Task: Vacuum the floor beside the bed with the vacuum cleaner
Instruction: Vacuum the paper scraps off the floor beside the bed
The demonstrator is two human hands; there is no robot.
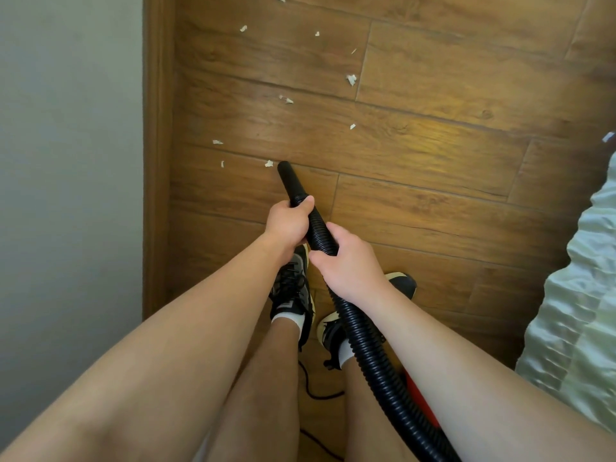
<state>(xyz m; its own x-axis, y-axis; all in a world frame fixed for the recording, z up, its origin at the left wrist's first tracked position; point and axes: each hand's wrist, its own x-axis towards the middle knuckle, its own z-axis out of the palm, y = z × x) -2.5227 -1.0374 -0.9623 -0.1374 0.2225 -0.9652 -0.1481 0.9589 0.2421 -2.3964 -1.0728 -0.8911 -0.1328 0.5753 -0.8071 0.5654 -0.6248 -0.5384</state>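
Observation:
A black ribbed vacuum hose (370, 355) runs up from the lower right to a smooth black nozzle (289, 181) whose tip rests on the wooden floor (433, 201). My left hand (288, 223) grips the hose just behind the nozzle. My right hand (350, 265) holds the hose a little further back. A white paper scrap (268, 163) lies just left of the nozzle tip. Several more scraps (351, 79) are scattered on the floor ahead. A red part of the vacuum body (418, 400) shows behind my right arm.
A grey wall (66, 161) with a wooden skirting board (158, 161) bounds the floor on the left. The bed's pale green cover (580, 311) hangs at the right edge. My two shoes (291, 291) stand under my hands, with a black power cord (315, 391) behind them.

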